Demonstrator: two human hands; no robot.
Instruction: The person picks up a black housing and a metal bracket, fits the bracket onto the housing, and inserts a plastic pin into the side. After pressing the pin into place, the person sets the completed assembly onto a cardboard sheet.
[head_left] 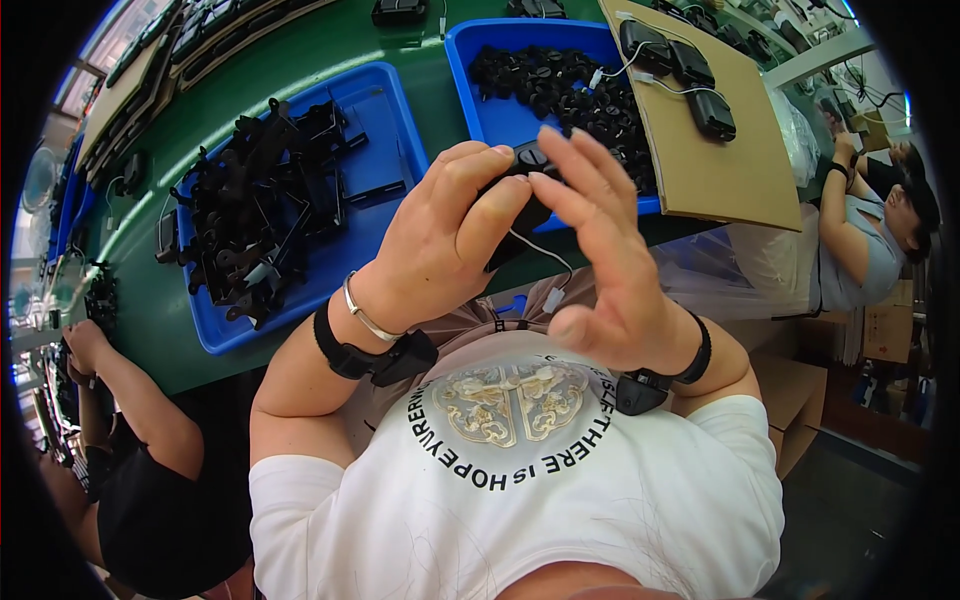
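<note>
My left hand (pixel 435 230) is closed around a dark box-shaped device (pixel 515 228), held up in front of my body. A thin white cable with a white connector (pixel 554 299) hangs from the device. At its top end, near my left thumb and forefinger, shows a round black slotted cap (pixel 531 157). My right hand (pixel 615 265) is beside the device with its fingers stretched out and the thumb apart. The right forefinger comes close to the device's top edge; whether it touches cannot be made out. My left fingers hide much of the device.
On the green table (pixel 432 75), a blue tray (pixel 405 120) holds black brackets (pixel 265 190). A blue bin (pixel 490 122) holds small black parts (pixel 545 85). Cabled black boxes (pixel 712 113) lie on a cardboard sheet (pixel 700 175). Other people (pixel 150 410) sit at left and right.
</note>
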